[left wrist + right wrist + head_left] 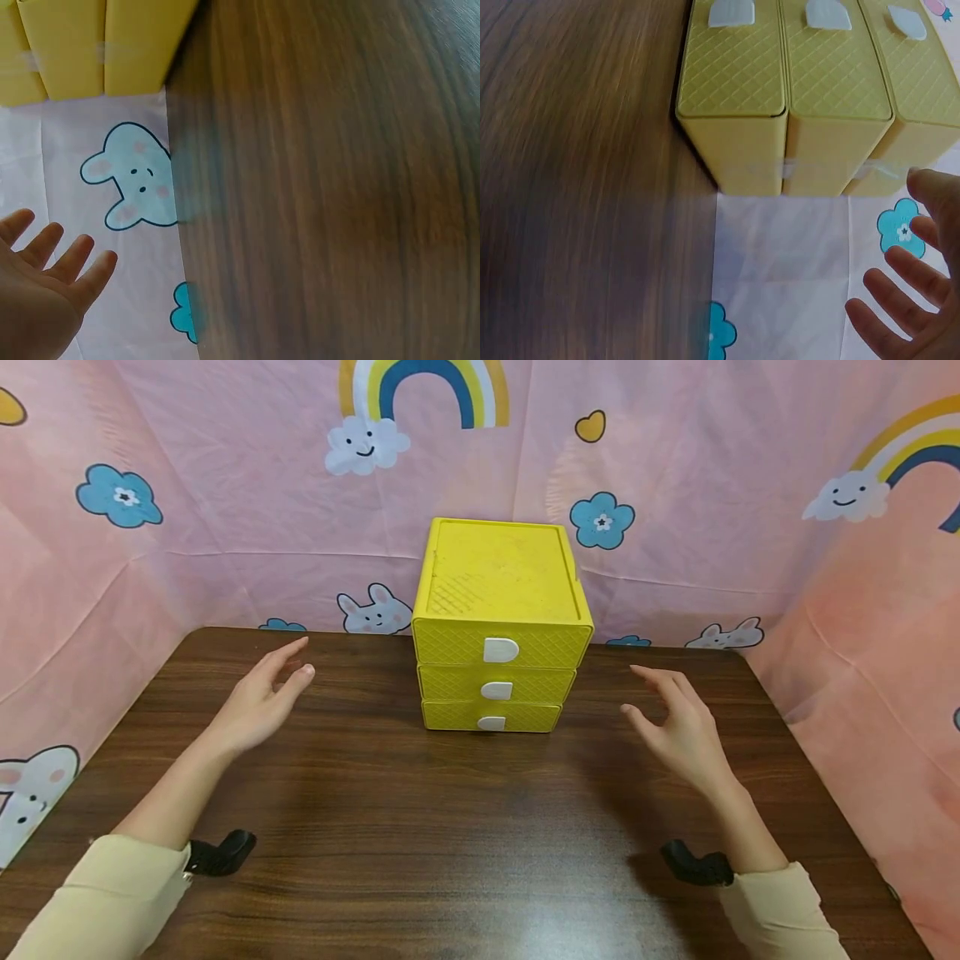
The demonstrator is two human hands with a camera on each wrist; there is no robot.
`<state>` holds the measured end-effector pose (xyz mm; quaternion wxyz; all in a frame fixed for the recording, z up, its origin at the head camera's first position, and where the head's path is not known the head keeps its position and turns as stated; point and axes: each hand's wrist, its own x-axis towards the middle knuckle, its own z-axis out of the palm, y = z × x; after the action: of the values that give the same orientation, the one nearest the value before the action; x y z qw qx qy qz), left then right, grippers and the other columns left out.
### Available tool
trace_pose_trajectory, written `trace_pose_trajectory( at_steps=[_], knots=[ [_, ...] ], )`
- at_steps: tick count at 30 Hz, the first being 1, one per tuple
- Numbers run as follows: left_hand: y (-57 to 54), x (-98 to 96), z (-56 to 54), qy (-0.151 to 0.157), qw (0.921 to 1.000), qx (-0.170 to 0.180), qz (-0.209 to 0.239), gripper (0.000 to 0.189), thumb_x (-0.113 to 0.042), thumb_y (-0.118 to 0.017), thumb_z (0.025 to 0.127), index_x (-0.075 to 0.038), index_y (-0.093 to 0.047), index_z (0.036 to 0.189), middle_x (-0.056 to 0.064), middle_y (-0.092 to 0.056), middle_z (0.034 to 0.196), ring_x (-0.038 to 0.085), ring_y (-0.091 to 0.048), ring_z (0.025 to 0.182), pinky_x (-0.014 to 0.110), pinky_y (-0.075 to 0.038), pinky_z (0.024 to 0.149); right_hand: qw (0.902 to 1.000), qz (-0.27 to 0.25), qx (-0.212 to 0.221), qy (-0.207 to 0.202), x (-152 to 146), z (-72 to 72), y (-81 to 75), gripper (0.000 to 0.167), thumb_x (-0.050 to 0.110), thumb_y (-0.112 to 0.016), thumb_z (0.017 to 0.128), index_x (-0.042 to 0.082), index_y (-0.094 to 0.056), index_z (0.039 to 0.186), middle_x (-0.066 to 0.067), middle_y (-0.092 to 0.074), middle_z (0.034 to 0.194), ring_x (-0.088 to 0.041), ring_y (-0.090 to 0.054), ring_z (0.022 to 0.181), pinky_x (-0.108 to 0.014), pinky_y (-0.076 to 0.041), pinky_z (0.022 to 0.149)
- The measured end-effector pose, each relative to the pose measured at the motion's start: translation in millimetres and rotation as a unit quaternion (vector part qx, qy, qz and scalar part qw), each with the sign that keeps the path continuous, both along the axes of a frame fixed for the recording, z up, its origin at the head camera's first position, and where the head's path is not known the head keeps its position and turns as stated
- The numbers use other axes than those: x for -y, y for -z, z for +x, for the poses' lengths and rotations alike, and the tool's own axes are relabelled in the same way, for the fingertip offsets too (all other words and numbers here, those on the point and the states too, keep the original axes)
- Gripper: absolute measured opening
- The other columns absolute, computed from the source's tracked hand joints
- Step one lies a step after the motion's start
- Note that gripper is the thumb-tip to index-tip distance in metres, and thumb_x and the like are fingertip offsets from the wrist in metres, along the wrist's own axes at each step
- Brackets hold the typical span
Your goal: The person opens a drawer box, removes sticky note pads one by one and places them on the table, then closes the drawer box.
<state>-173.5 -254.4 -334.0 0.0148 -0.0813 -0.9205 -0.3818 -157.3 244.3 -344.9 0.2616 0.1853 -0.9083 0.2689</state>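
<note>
Hands (pixel 258 700) aloft, either side of drawers (pixel 461 682)

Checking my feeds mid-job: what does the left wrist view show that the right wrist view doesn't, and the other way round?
Only the left wrist view: the left hand and a printed rabbit.
Only the right wrist view: the right hand and the white handles.
Both: the yellow drawers, the brown table and the printed cloth.

No readable text, labels, brands, numbers or signs in any of the three views
</note>
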Motion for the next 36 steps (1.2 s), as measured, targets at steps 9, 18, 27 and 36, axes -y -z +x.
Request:
trace_pose_trajectory(
  at_steps=[9, 18, 27, 36],
  knots=[
    [-9.4, -11.8, -9.5, -0.003, 0.9993, 0.001, 0.038, 0.058, -0.045, -0.036, 0.097, -0.014, -0.027, 0.146, 0.017, -0.036, 0.143, 0.038, -0.041, 0.124, 0.056, -0.037, 0.097, 0.9995, -0.021, -0.023, -0.009, 17.4, -2.1, -4.8, 0.047, 0.010, -0.073, 0.077, 0.009, -0.059, 0.122, -0.009, -0.058, 0.105, -0.021, -0.057, 0.096, -0.037, -0.051, 0.075],
    [-19.2, -21.7, -18.8, -0.012, 0.9978, 0.014, 0.063, 0.059, -0.047, -0.035, 0.096, -0.014, -0.031, 0.145, 0.015, -0.036, 0.143, 0.036, -0.053, 0.112, 0.046, -0.046, 0.092, 0.9974, -0.050, -0.042, -0.029, 32.8, -3.5, -5.4, 0.040, 0.007, -0.072, 0.078, 0.008, -0.061, 0.117, -0.010, -0.061, 0.102, -0.021, -0.059, 0.095, -0.032, -0.052, 0.077],
    [-30.4, -34.8, -29.0, -0.008, 0.9973, 0.010, 0.072, 0.059, -0.051, -0.037, 0.095, -0.016, -0.036, 0.143, 0.013, -0.042, 0.140, 0.031, -0.052, 0.115, 0.043, -0.047, 0.092, 0.9945, -0.077, -0.056, -0.044, 49.5, -4.9, -8.7, 0.036, 0.007, -0.072, 0.078, 0.007, -0.063, 0.113, -0.008, -0.062, 0.100, -0.020, -0.058, 0.093, -0.036, -0.052, 0.076],
    [-42.0, -50.0, -35.3, -0.002, 0.9942, 0.019, 0.106, 0.060, -0.053, -0.039, 0.093, -0.017, -0.038, 0.141, 0.011, -0.042, 0.139, 0.027, -0.050, 0.119, 0.042, -0.047, 0.094, 0.9914, -0.100, -0.058, -0.060, 65.8, -7.0, -12.8, 0.032, 0.006, -0.071, 0.079, 0.005, -0.064, 0.110, -0.007, -0.063, 0.100, -0.019, -0.058, 0.092, -0.037, -0.053, 0.075]
  ],
)
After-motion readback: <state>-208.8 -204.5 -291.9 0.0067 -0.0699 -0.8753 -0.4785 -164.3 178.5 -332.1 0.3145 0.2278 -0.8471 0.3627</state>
